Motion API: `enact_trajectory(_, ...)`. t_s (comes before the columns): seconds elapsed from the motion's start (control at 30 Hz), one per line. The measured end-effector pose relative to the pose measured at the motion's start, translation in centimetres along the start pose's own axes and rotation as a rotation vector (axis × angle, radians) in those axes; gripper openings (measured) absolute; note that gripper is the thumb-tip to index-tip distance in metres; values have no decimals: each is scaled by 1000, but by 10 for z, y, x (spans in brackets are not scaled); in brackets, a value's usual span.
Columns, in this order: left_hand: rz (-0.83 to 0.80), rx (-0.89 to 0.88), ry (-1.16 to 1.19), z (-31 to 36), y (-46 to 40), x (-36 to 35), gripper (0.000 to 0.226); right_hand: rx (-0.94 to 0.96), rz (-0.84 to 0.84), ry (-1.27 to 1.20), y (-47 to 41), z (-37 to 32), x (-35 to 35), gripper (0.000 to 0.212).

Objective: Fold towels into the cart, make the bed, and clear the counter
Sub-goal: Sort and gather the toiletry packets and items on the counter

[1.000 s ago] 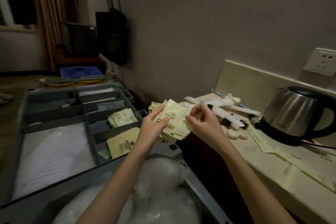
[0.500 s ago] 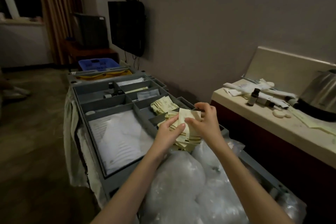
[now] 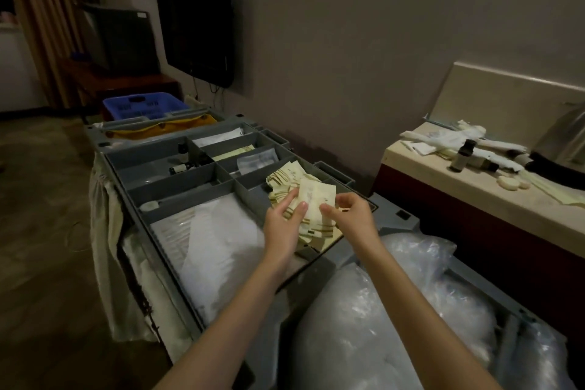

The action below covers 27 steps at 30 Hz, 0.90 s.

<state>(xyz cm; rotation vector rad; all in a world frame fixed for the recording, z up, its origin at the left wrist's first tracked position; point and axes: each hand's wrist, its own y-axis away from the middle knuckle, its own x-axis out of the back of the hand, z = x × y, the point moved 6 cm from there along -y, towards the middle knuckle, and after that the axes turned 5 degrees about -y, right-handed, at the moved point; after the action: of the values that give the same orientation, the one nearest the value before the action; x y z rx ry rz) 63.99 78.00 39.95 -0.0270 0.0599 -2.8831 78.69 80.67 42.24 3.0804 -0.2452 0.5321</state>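
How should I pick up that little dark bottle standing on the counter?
Pinch the small dark glass bottle round its straight body, under the cap, coming from its open front side. It stands upright, and white wrapped packets crowd close behind it on the pale stone counter.

One view only, from a camera worn on the person's head, looking forward and down along both bare forearms. It sits close above the grey cart (image 3: 177,199), whose compartmented top fills the middle, with the left hand (image 3: 282,225) and right hand (image 3: 349,215) near the centre. The wide lens bends straight edges (the wall line leans outward). At the right edge the counter (image 3: 493,199) is cut off; farther back are a curtain (image 3: 41,9) and a wall screen (image 3: 196,28).
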Motion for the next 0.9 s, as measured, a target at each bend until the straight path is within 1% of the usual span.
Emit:
enact_trajectory(0.07,-29,13,3,-11,-30,15,33,-43,32,-57,-10,-3,-23,33)
enact_trajectory(0.17,-105,3,-27,-20,-74,42,30,-179,116,-173,-21,-3,-62,21)
enact_trajectory(0.23,-133,10,-52,-25,-102,62,30,-271,152,-274,-27,-2,-93,20)
enact_trajectory(0.3,-159,37,-46,-29,-124,80,28,-319,214,-314,-33,-3,-122,20)
enact_trajectory(0.37,-218,47,-52,-33,-143,91,30,-327,276,-304,-41,-8,-145,19)
enact_trajectory(0.5,-406,91,71,-42,-174,96,31,-276,404,-256,-57,-19,-163,22)
enact_trajectory(0.57,-506,94,36,-43,-183,98,30,-263,434,-242,-62,-20,-164,19)
enact_trajectory(0.63,-604,27,-41,-41,-190,96,31,-266,452,-251,-64,-18,-164,18)
enact_trajectory(0.7,-671,-25,-74,-41,-197,93,35,-264,450,-252,-68,-18,-167,19)
enact_trajectory(0.8,-731,0,-3,-46,-209,88,56,-242,453,-208,-80,-19,-174,25)
enact_trajectory(0.9,-738,69,100,-50,-223,79,79,-266,429,-107,-95,-13,-178,44)
